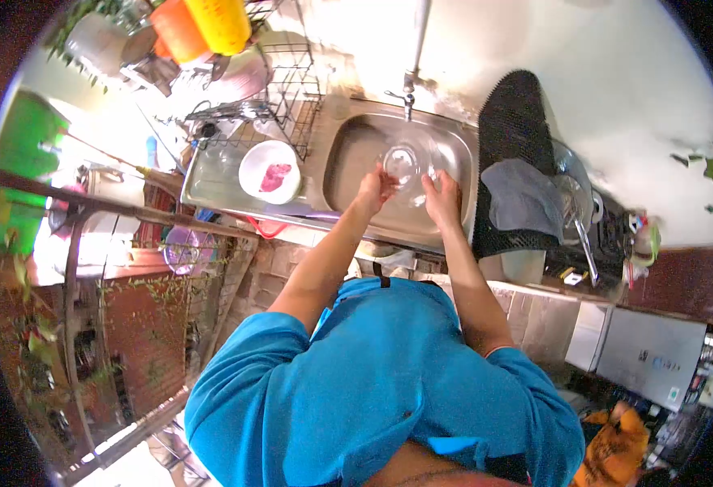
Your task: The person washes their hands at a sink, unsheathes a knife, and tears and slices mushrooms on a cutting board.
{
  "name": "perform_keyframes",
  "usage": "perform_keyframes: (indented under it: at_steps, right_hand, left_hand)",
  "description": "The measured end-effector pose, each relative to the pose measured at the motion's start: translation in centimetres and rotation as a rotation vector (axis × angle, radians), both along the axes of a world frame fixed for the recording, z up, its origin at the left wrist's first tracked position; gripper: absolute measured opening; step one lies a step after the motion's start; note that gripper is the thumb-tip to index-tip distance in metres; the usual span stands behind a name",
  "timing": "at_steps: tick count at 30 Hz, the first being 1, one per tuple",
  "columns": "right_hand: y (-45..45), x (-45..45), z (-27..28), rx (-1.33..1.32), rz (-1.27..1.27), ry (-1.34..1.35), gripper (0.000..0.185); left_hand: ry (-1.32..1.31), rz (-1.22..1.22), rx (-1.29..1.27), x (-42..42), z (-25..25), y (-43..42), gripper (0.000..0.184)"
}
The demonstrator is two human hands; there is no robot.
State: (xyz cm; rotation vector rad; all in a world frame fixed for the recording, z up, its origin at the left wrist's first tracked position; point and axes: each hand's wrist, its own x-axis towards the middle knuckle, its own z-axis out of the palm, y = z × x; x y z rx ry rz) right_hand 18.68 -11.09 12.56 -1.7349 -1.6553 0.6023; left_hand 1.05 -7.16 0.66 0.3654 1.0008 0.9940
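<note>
Over the steel sink point(344, 162), a clear, round, glass-like dish point(405, 166) sits between my hands; I cannot tell whether it is a bowl or a lid. My left hand point(379, 189) has its fingers curled at the dish's left edge. At its right edge, my right hand point(443, 197) pinches the rim between thumb and fingers. Beyond the dish, the tap point(407, 101) hangs over the back of the sink. Left of the sink, a white bowl point(269, 154) with a pinkish-red piece point(275, 176) in it stands on the drainboard point(210, 183).
A black wire rack point(295, 89) with orange point(179, 31) and yellow point(220, 24) containers rises at the back left. To the right, a grey cloth point(523, 195) hangs over a black ridged mat point(514, 114). A metal railing point(72, 276) runs along the left.
</note>
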Motion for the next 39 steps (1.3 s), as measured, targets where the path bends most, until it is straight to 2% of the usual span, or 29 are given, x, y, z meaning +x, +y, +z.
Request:
perform_keyframes:
  at_steps: [1, 2, 3, 4, 5, 7, 8, 9, 10, 12, 13, 15, 17, 18, 19, 20, 21, 22, 23, 25, 26, 29, 31, 32, 34, 35, 36, 38, 39]
  right_hand:
    - [0.2, -0.1, -0.5, 0.068, -0.009, 0.013, 0.042]
    - [1.1, 0.4, -1.5, 0.079, 0.023, 0.012, 0.042]
    - [2.3, 1.1, -2.9, -0.044, 0.076, 0.126, 0.028]
    - [2.3, 0.2, -0.3, -0.179, 0.127, 0.236, 0.015]
    - [1.5, -0.5, 2.3, -0.309, 0.029, 0.671, 0.011]
    - [2.1, -0.1, 5.0, -0.182, 0.102, 0.574, 0.008]
    - [2.1, 0.7, 6.5, -0.068, 0.196, 0.672, 0.011]
    - [1.8, 1.1, 8.3, 0.045, 0.289, 0.767, 0.014]
    - [1.7, 1.1, 9.6, 0.15, 0.278, 0.876, 0.015]
    - [0.4, 0.1, 13.6, 0.317, 0.16, 0.864, 0.014]
    - [0.0, -0.4, 14.4, 0.345, 0.1, 0.933, 0.011]
    - [-0.2, -1.1, 8.9, 0.305, 0.109, 0.92, 0.013]
    - [-0.3, -0.6, 2.3, 0.281, 0.106, 0.888, 0.014]
    - [-0.6, -0.4, -0.7, 0.117, 0.087, 0.822, 0.014]
    - [-0.7, -0.4, -1.4, -0.039, 0.073, 0.753, 0.014]
    - [-0.6, 0.1, -1.9, -0.043, 0.082, 0.751, 0.014]
    - [-0.6, 0.2, -1.5, -0.08, 0.047, 0.86, 0.014]
    - [-0.7, 0.2, -0.9, -0.116, 0.008, 0.969, 0.013]
    - [-1.0, 0.5, -0.2, -0.124, 0.012, 0.967, 0.013]
    - [-1.2, 0.4, 2.7, 0.217, 0.079, 0.985, 0.012]
    - [-1.9, 0.1, 4.7, 0.23, 0.055, 0.976, 0.013]
    - [-1.9, 0.3, 2.3, 0.332, 0.029, 0.955, 0.012]
    - [-2.1, 1.0, -0.9, 0.118, 0.136, 0.699, 0.011]
    - [-2.5, 0.7, -1.5, 0.126, 0.132, 0.702, 0.011]
    - [-3.3, -1.1, 0.3, 0.021, 0.059, 0.958, 0.011]
    - [-3.6, -1.9, 2.2, 0.055, 0.075, 0.819, 0.012]
    - [-3.8, -2.4, 3.7, 0.067, 0.059, 0.816, 0.012]
    - [-3.9, -3.8, 6.3, 0.108, 0.189, 0.501, 0.013]
    - [-4.0, -4.9, 7.0, 0.111, 0.21, 0.501, 0.012]
  left_hand:
    - [0.167, -0.09, -0.061, -0.2, 0.0, -0.3, 0.046]
    - [0.165, -0.058, -0.053, -0.2, 0.0, -0.3, 0.046]
    - [0.261, -0.064, -0.079, -0.1, 0.3, 0.0, 0.046]
    - [0.356, -0.073, -0.117, 0.2, 0.1, 0.0, 0.047]
    - [0.32, -0.078, -0.05, 0.3, 0.1, 0.3, 0.051]
    - [0.242, -0.08, 0.037, 0.4, 2.2, 0.6, 0.053]
    - [0.164, -0.106, 0.126, 0.5, 3.6, 0.8, 0.057]
    - [0.127, -0.045, 0.051, 0.9, 5.0, 1.0, 0.067]
    - [0.125, -0.025, 0.048, 0.8, 6.0, 0.6, 0.067]
    - [-0.182, -0.001, 0.091, 0.5, 7.2, -0.1, 0.074]
    - [-0.18, 0.014, 0.094, 0.8, 7.4, -0.2, 0.074]
    - [-0.477, 0.28, -0.039, 2.1, 7.9, -0.7, 0.076]
    - [-0.477, 0.311, -0.123, 3.6, 9.0, -0.6, 0.077]
    - [-0.474, 0.341, -0.208, 4.2, 9.3, -0.8, 0.077]
    - [-0.403, 0.32, -0.096, 4.7, 7.1, -1.0, 0.077]
    - [-0.406, 0.329, -0.094, 4.8, 4.9, -1.4, 0.077]
    - [-0.277, 0.206, -0.118, 4.5, 2.3, -1.7, 0.075]
    - [-0.147, 0.078, -0.142, 4.4, 1.9, -2.1, 0.074]
    - [-0.15, 0.086, -0.146, 4.7, 1.4, -2.6, 0.074]
    - [-0.109, 0.178, -0.141, 4.8, 3.3, -3.2, 0.07]
    - [-0.105, 0.193, -0.148, 4.5, 3.9, -3.4, 0.07]
    - [-0.232, 0.273, -0.077, 4.7, 4.0, -1.8, 0.067]
    - [-0.216, 0.089, -0.067, 4.5, 1.9, 0.0, 0.067]
    - [-0.212, 0.082, -0.062, 4.1, 1.6, 0.0, 0.067]
    - [0.004, 0.079, -0.065, 3.4, 4.1, -1.1, 0.069]
    - [0.12, 0.055, -0.013, 2.0, 5.6, -1.8, 0.066]
    - [0.118, 0.036, -0.007, 0.3, 7.5, -2.5, 0.066]
    - [0.085, -0.063, 0.169, -3.8, 11.8, -3.5, 0.058]
    - [0.082, -0.071, 0.173, -5.8, 13.6, -4.0, 0.058]
